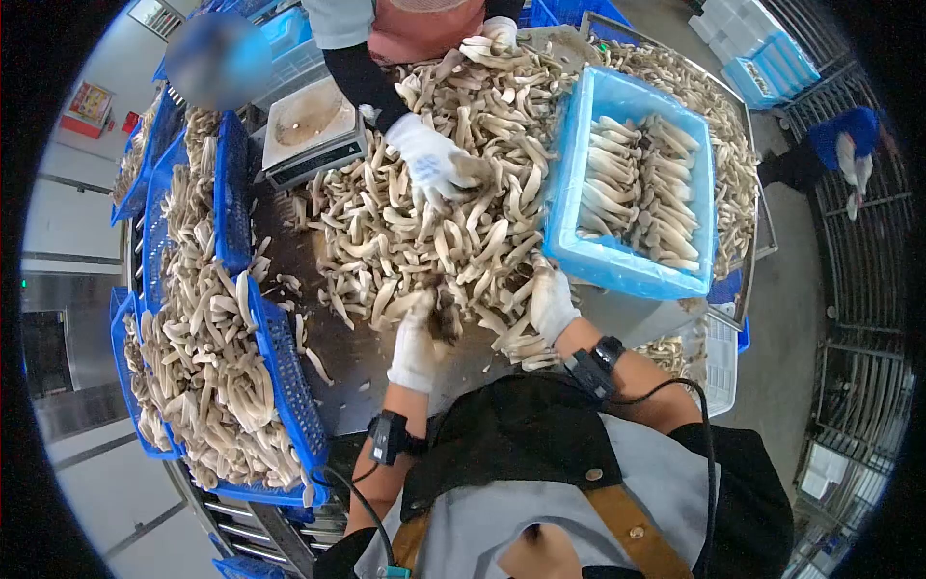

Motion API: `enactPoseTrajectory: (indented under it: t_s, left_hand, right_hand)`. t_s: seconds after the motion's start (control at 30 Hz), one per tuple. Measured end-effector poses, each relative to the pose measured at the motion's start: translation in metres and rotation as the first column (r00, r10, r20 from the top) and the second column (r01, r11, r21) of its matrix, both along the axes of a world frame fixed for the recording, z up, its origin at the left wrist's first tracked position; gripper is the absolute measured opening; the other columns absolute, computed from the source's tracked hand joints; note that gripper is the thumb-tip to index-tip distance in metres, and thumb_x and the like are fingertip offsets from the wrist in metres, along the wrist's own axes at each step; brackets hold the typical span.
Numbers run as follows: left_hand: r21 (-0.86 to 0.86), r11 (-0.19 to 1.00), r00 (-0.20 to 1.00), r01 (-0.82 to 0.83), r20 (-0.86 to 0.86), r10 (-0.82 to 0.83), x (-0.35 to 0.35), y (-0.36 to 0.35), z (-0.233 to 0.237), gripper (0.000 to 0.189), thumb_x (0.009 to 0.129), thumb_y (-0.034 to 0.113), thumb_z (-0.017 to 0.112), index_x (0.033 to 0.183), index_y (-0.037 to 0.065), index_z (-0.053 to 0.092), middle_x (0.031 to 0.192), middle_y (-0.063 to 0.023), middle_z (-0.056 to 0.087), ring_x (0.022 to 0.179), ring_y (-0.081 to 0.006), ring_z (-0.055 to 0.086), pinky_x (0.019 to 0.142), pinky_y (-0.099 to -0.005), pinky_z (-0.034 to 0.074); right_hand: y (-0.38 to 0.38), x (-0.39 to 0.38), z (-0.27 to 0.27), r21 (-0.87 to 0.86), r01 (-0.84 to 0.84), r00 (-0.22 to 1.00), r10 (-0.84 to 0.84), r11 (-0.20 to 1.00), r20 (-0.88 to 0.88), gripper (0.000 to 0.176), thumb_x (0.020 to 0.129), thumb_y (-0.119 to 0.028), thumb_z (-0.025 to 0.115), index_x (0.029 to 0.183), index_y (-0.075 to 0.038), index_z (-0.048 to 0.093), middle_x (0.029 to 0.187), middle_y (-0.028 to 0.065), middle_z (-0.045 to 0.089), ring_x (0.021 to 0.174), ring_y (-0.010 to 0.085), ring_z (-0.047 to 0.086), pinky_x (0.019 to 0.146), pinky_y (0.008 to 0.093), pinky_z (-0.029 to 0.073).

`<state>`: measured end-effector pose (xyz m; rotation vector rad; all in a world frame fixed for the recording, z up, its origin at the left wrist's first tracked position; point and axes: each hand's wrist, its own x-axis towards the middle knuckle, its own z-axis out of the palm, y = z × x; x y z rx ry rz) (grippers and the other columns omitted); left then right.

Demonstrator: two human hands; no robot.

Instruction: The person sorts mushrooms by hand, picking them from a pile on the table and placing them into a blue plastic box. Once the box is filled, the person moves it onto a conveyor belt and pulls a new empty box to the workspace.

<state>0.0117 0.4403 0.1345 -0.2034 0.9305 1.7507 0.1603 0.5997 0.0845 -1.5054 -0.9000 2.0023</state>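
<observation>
A large loose pile of pale, long-stemmed mushrooms (pixel 444 236) covers the middle of the metal table. My left hand (pixel 417 340), in a white glove, is at the pile's near edge; its fingers are blurred beside a dark patch, and what they hold does not show. My right hand (pixel 553 304), gloved too, reaches down into the pile's near right side, its stained fingertips partly hidden among mushrooms. Just beyond it stands a blue foam box (pixel 632 270) lined with clear plastic, holding mushrooms laid in two neat rows.
Across the table a co-worker's gloved hand (pixel 431 166) rests on the pile. A weighing scale (pixel 311 130) sits at the back left. Blue crates (pixel 289 376) heaped with mushrooms line the left side. More mushrooms lie behind the box. A white basket (pixel 721 362) stands at lower right.
</observation>
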Motion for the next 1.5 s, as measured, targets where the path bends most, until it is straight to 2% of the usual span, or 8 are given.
enactPoseTrajectory:
  t_s: [0.17, 0.23, 0.3, 0.5, 0.9, 1.13, 1.3, 1.5]
  left_hand:
    - [0.002, 1.0, 0.953, 0.027, -0.303, -0.025, -0.04, 0.015, -0.063, 0.033, 0.099, 0.023, 0.056, 0.124, 0.002, 0.058, 0.112, -0.0094, 0.065, 0.095, -0.0172, 0.063, 0.085, -0.0295, 0.051]
    - [-0.086, 0.995, 0.933, 0.041, -0.352, -0.069, -0.037, 0.014, -0.064, 0.036, 0.097, 0.023, 0.057, 0.126, 0.002, 0.056, 0.116, -0.009, 0.063, 0.1, -0.0177, 0.061, 0.089, -0.0308, 0.049]
    - [-0.261, 0.963, 0.935, 0.066, -0.321, -0.151, -0.012, 0.022, -0.007, 0.043, 0.095, 0.027, 0.061, 0.13, 0.002, 0.053, 0.119, -0.0087, 0.061, 0.107, -0.0195, 0.058, 0.096, -0.0338, 0.045]
    - [-0.456, 0.836, 0.412, 0.306, -0.728, -0.548, 0.012, 0.03, -0.004, 0.058, 0.085, 0.026, 0.074, 0.131, -0.001, 0.052, 0.108, -0.0067, 0.064, 0.094, -0.0125, 0.058, 0.085, -0.0272, 0.048]
    - [-0.275, 0.933, 0.865, 0.232, -0.379, -0.327, 0.028, 0.018, 0.003, 0.034, 0.094, 0.012, 0.06, 0.125, -0.002, 0.056, 0.104, -0.0039, 0.066, 0.09, -0.0104, 0.061, 0.081, -0.0248, 0.049]
    - [-0.525, 0.845, 0.187, 0.099, -0.825, -0.534, 0.03, -0.005, -0.006, 0.06, 0.087, 0.026, 0.065, 0.137, -0.001, 0.046, 0.138, -0.027, 0.045, 0.128, -0.0382, 0.047, 0.104, -0.0414, 0.04]
    - [-0.601, 0.799, 0.233, -0.004, -0.778, -0.584, 0.027, -0.02, -0.012, 0.058, 0.089, 0.031, 0.063, 0.136, 0.001, 0.047, 0.141, -0.0285, 0.041, 0.13, -0.0416, 0.044, 0.107, -0.0426, 0.038]
    - [-0.621, 0.784, 0.201, -0.009, -0.769, -0.607, 0.022, -0.023, -0.015, 0.055, 0.089, 0.028, 0.063, 0.135, 0.0, 0.048, 0.141, -0.029, 0.042, 0.131, -0.041, 0.043, 0.107, -0.0423, 0.037]
  right_hand:
    - [0.016, -0.023, 0.037, -0.078, -0.157, 0.979, 0.165, 0.985, 0.123, 0.03, 0.1, -0.025, 0.045, 0.114, -0.004, 0.061, 0.1, 0.0124, 0.063, 0.072, 0.0192, 0.06, 0.061, 0.0329, 0.051]
    - [0.037, -0.007, -0.089, 0.608, -0.517, 0.856, 0.363, 0.603, 0.367, 0.024, 0.099, -0.019, 0.048, 0.107, -0.004, 0.064, 0.095, 0.0127, 0.064, 0.069, 0.0191, 0.06, 0.062, 0.0317, 0.051]
    - [0.028, -0.024, -0.003, -0.137, -0.189, 0.982, 0.19, 0.972, -0.011, 0.021, 0.099, -0.017, 0.05, 0.105, -0.004, 0.065, 0.092, 0.0129, 0.065, 0.072, 0.0198, 0.062, 0.066, 0.0321, 0.051]
    - [-0.001, -0.011, -0.028, -0.18, -0.21, 0.906, 0.122, 0.961, -0.406, 0.036, 0.095, -0.008, 0.055, 0.131, -0.009, 0.049, 0.11, 0.0082, 0.061, 0.095, 0.0186, 0.06, 0.075, 0.0382, 0.055]
    - [-0.026, 0.005, 0.049, -0.187, -0.339, 0.889, 0.249, 0.922, -0.384, 0.062, 0.092, -0.003, 0.063, 0.145, -0.015, 0.034, 0.111, 0.0047, 0.059, 0.096, 0.0157, 0.058, 0.07, 0.0357, 0.051]
    - [-0.029, 0.018, -0.008, 0.098, -0.495, 0.831, 0.503, 0.863, -0.237, 0.056, 0.091, -0.011, 0.065, 0.139, -0.004, 0.038, 0.106, 0.0109, 0.062, 0.089, 0.0189, 0.061, 0.064, 0.0273, 0.05]
    - [0.001, 0.009, 0.06, 0.668, -0.619, 0.77, 0.488, 0.413, 0.411, 0.042, 0.089, -0.019, 0.063, 0.125, -0.004, 0.048, 0.098, 0.0145, 0.062, 0.085, 0.03, 0.06, 0.075, 0.0407, 0.05]
    - [0.053, -0.058, 0.072, 0.154, -0.985, 0.13, 0.24, -0.083, 0.962, 0.038, 0.082, -0.02, 0.063, 0.118, -0.008, 0.057, 0.113, 0.0196, 0.059, 0.107, 0.0357, 0.059, 0.089, 0.0442, 0.048]
